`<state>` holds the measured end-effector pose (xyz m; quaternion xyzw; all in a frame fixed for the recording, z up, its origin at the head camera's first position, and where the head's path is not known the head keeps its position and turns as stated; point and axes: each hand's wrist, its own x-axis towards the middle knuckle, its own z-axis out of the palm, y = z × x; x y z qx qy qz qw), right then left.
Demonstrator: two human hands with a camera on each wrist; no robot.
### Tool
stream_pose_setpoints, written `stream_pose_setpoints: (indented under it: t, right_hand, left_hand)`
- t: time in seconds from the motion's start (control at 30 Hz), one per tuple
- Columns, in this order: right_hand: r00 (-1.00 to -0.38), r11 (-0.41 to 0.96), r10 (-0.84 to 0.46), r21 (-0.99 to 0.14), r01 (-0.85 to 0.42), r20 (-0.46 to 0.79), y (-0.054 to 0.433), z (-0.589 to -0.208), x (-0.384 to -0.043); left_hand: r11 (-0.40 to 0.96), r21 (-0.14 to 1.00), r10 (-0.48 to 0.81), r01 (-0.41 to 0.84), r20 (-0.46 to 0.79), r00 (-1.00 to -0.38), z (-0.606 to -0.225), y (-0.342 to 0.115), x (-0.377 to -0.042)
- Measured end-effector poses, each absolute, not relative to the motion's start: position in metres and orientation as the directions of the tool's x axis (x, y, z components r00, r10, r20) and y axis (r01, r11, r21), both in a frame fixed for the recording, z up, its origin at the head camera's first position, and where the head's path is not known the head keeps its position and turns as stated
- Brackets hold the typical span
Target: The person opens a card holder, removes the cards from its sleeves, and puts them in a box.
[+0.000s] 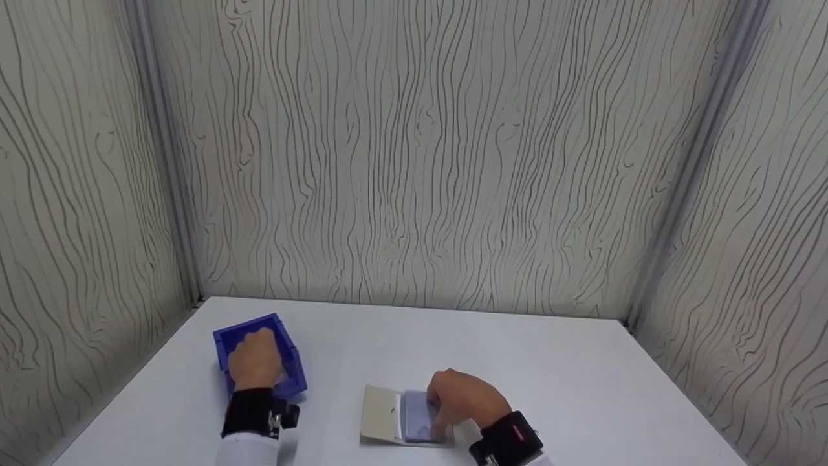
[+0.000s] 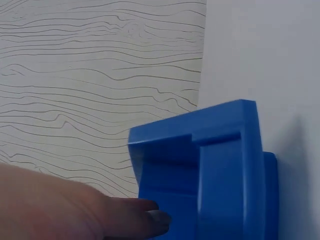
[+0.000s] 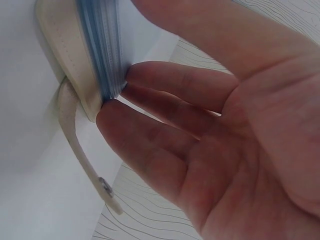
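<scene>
Picking stage, we judge: left hand (image 1: 255,364) inside blue bin (image 2: 224,180), hold unseen; right hand (image 1: 468,399), curled, grips card holder (image 1: 409,417); next needs steadiness.

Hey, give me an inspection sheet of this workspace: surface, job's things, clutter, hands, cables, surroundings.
Surface: smooth white tabletop.
Job's things: open-topped blue plastic bin at the left; to its right, an open cream card holder with clear bluish plastic sleeves and a cream strap with a metal snap.
Clutter: nothing seen.
Hands: left hand reaches into the bin, its grasp unclear; right hand grips the card holder's sleeve side, fingers at the edge. Each wrist wears a black band.
Cables: nothing seen.
Surroundings: pale panels with dark wood-grain lines, grey corner posts.
</scene>
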<state>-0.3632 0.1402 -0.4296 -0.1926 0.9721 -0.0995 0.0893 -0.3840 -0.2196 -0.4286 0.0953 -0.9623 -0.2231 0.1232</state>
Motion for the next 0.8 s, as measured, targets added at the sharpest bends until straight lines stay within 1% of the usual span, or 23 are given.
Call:
stream_pose_setpoints:
  t: [0.13, 0.23, 0.33, 0.4, 0.53, 0.63, 0.8]
  right_hand:
    - [-0.912, 0.910, -0.385, -0.224, -0.349, -0.144, 0.140, -0.429, -0.364]
    - [-0.915, 0.916, -0.374, -0.216, -0.339, -0.150, 0.139, -0.428, -0.364]
    - [-0.917, 0.917, -0.370, -0.214, -0.336, -0.145, 0.139, -0.428, -0.363]
    - [-0.917, 0.916, -0.374, -0.214, -0.340, -0.140, 0.139, -0.428, -0.362]
    - [-0.910, 0.911, -0.392, -0.197, -0.364, -0.132, 0.139, -0.430, -0.362]
    - [-0.909, 0.912, -0.393, -0.187, -0.366, -0.139, 0.138, -0.431, -0.361]
    - [-0.913, 0.922, -0.375, -0.170, -0.349, -0.161, 0.137, -0.430, -0.361]
  left_hand:
    - [0.868, 0.488, -0.232, -0.088, 0.242, -0.942, -0.410, -0.212, -0.377]
    - [0.844, 0.536, -0.202, -0.017, 0.288, -0.936, -0.392, -0.200, -0.367]
    - [0.826, 0.560, -0.155, 0.071, 0.345, -0.926, -0.375, -0.181, -0.356]
    - [0.821, 0.556, -0.117, 0.130, 0.386, -0.915, -0.367, -0.164, -0.350]
    - [0.809, 0.527, 0.002, 0.260, 0.439, -0.898, -0.363, -0.132, -0.342]
    - [0.788, 0.511, 0.117, 0.342, 0.421, -0.899, -0.370, -0.110, -0.341]
    - [0.768, 0.496, 0.282, 0.406, 0.306, -0.909, -0.386, -0.081, -0.345]
